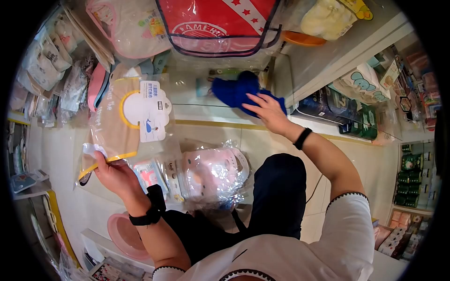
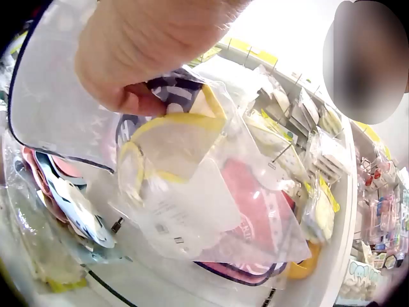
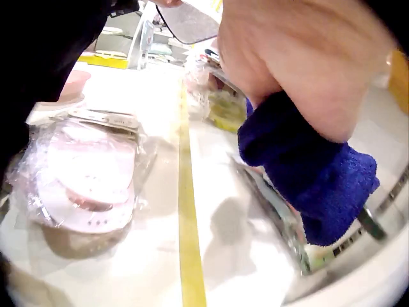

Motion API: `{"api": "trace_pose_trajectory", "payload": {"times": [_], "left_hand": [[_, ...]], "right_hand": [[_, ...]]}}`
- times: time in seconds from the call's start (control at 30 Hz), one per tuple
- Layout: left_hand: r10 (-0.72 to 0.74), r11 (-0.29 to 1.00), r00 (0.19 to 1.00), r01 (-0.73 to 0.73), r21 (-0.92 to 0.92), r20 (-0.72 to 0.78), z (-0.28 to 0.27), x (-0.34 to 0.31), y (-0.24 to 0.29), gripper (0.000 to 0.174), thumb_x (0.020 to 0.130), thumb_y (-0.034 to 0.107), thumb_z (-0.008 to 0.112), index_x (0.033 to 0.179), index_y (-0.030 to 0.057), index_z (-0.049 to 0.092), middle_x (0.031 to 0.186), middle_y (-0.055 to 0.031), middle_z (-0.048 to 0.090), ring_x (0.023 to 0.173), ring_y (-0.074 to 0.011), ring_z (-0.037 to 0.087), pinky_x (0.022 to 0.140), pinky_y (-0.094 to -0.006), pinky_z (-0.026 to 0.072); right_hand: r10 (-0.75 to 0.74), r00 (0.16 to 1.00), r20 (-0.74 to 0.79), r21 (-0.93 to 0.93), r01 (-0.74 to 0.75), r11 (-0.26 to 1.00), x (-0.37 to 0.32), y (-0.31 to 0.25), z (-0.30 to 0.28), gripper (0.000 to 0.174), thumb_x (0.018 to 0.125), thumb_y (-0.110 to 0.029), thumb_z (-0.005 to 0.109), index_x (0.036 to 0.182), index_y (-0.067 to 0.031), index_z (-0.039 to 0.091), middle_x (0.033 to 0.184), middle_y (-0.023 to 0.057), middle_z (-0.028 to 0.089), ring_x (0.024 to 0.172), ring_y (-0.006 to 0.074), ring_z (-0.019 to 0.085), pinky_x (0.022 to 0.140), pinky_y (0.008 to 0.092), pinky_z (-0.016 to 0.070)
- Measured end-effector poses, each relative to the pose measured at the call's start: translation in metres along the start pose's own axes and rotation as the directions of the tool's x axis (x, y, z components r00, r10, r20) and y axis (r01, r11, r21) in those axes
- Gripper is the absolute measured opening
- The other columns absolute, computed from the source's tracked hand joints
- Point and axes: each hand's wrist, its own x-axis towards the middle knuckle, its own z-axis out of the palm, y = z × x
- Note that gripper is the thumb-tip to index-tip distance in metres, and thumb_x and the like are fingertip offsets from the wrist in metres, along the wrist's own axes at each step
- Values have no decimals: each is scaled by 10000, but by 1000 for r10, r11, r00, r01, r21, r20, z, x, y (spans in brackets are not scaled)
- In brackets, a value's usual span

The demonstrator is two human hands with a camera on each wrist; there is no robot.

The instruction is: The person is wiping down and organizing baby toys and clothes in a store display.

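My left hand (image 1: pixel 116 176) pinches the lower corner of a clear-bagged baby bib (image 1: pixel 112 124), tan with yellow trim. A white card with a blue whale (image 1: pixel 152 114) sits on its front. In the left wrist view the bag shows from behind, with a dark patterned patch beside the fingers. On the right, my right hand (image 1: pixel 268 112) holds a deep blue cloth (image 1: pixel 234 90) over the white shelf (image 1: pixel 201 110). The right wrist view shows this cloth (image 3: pixel 326 185) bunched under the palm, its lower end near the shelf's back edge.
A red bagged bib (image 1: pixel 211 28) hangs above the shelf. Near my knees lies a pink item in clear wrap (image 1: pixel 213 171), beside small packets (image 1: pixel 150 173). A pink basin (image 1: pixel 124 234) stands at lower left. Dark packs (image 1: pixel 323 110) stand past the upright panel.
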Motion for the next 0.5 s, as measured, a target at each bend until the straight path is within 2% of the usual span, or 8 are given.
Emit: {"api": "trace_pose_trajectory", "payload": {"times": [0.1, 0.2, 0.23, 0.3, 0.33, 0.37, 0.43, 0.5], "left_hand": [[-16, 1000, 1000, 16, -5, 14, 4, -4, 8, 232, 905, 181, 479, 1042, -6, 486, 990, -85, 585, 877, -146, 582, 740, -265, 470], [-15, 1000, 1000, 15, -15, 28, -1, 0, 1, 242, 903, 184, 484, 1054, -5, 483, 1005, -90, 581, 897, -157, 581, 769, -278, 470], [-12, 1000, 999, 12, -19, 37, 2, -1, -1, 241, 903, 184, 484, 1056, -3, 483, 1006, -89, 580, 896, -158, 580, 767, -278, 471], [-26, 1000, 999, 26, 2, 47, 4, 0, -6, 246, 904, 185, 483, 1062, -3, 481, 1012, -90, 576, 897, -160, 579, 767, -280, 471], [-44, 999, 998, 43, 30, 47, 0, 1, -10, 251, 904, 187, 483, 1066, -5, 479, 1017, -91, 574, 899, -161, 578, 770, -281, 471], [-57, 997, 997, 54, 61, 46, 0, 2, -12, 257, 904, 188, 483, 1071, -7, 478, 1022, -92, 572, 900, -162, 577, 772, -283, 471], [-65, 997, 995, 61, 54, 73, 10, -4, -13, 281, 904, 192, 481, 1097, -13, 466, 1046, -100, 562, 920, -165, 573, 788, -290, 467], [-51, 998, 993, 47, 39, 106, 22, -11, -13, 309, 905, 197, 478, 1126, -18, 452, 1072, -107, 552, 941, -169, 567, 808, -298, 462]], "right_hand": [[97, 990, -103, -40, -101, 994, -52, 38, -8, 560, 704, 50, 483, 1205, -202, 507, 1319, 78, 400, 1155, 331, 389, 959, 398, 339], [419, 904, -90, 279, -381, 882, -75, 66, -34, 491, 721, 45, 482, 1190, -95, 510, 1260, 189, 423, 1146, 365, 397, 975, 394, 335], [651, 756, 58, 705, -493, 510, -71, 71, -41, 439, 755, 17, 477, 1185, -65, 509, 1268, 226, 395, 1170, 374, 375, 996, 386, 310], [490, 830, -268, 420, -357, 834, -48, 56, -51, 434, 815, -83, 505, 1245, -80, 451, 1332, 193, 330, 1235, 325, 319, 1024, 368, 261], [376, 884, -278, 277, -301, 913, -30, 46, -44, 460, 819, -144, 506, 1270, -110, 423, 1347, 197, 307, 1239, 354, 299, 1026, 404, 248], [256, 928, -269, 131, -228, 965, -13, 39, -37, 490, 823, -205, 508, 1296, -140, 394, 1363, 201, 285, 1243, 383, 278, 1028, 439, 236], [245, 965, 95, -37, -243, 969, 18, 46, -10, 516, 849, -321, 464, 1329, -179, 336, 1411, 159, 214, 1275, 387, 221, 1036, 477, 201], [256, 964, 77, -136, -244, 960, 47, 55, -5, 490, 871, -343, 416, 1332, -198, 334, 1432, 126, 180, 1290, 383, 196, 1037, 490, 197]]}}
